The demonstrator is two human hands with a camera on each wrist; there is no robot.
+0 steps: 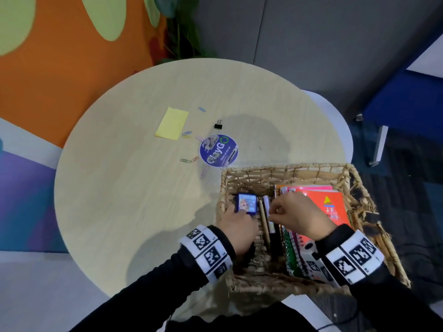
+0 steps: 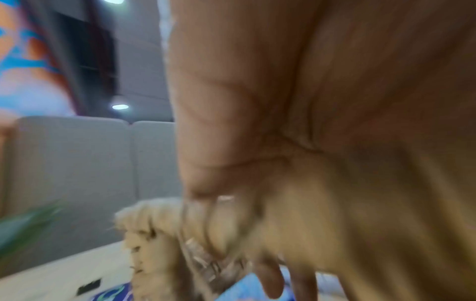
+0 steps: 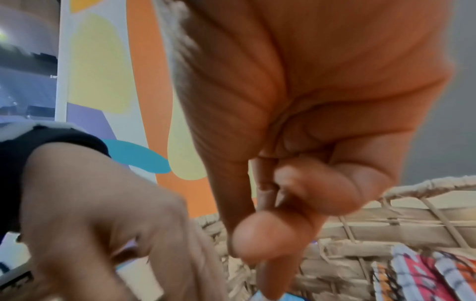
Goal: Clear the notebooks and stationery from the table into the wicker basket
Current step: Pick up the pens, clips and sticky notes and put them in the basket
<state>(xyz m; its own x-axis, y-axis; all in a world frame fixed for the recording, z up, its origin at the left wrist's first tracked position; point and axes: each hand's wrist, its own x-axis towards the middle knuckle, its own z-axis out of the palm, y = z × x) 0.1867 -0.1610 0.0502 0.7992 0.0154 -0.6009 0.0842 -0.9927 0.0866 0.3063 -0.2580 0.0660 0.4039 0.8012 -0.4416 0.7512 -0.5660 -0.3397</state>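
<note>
The wicker basket (image 1: 287, 167) stands on the near right of the round table (image 1: 119, 200). Orange and pink notebooks (image 1: 333, 204) lie along its right side, with pens (image 1: 265, 226) beside them. My left hand (image 1: 236, 215) reaches over the basket's left wall and grips a small blue box (image 1: 247, 202) by its near edge. My right hand (image 1: 275, 212) hovers over the pens with fingers curled; the right wrist view shows nothing in that hand (image 3: 265, 244). On the table lie a yellow sticky pad (image 1: 172, 123), a black binder clip (image 1: 218, 125) and several paper clips (image 1: 189, 160).
A round purple sticker (image 1: 218, 150) lies on the table just beyond the basket. A white chair (image 1: 335, 111) and a blue seat (image 1: 405, 104) stand past the table's right edge. A plant (image 1: 179, 32) rises behind the far edge.
</note>
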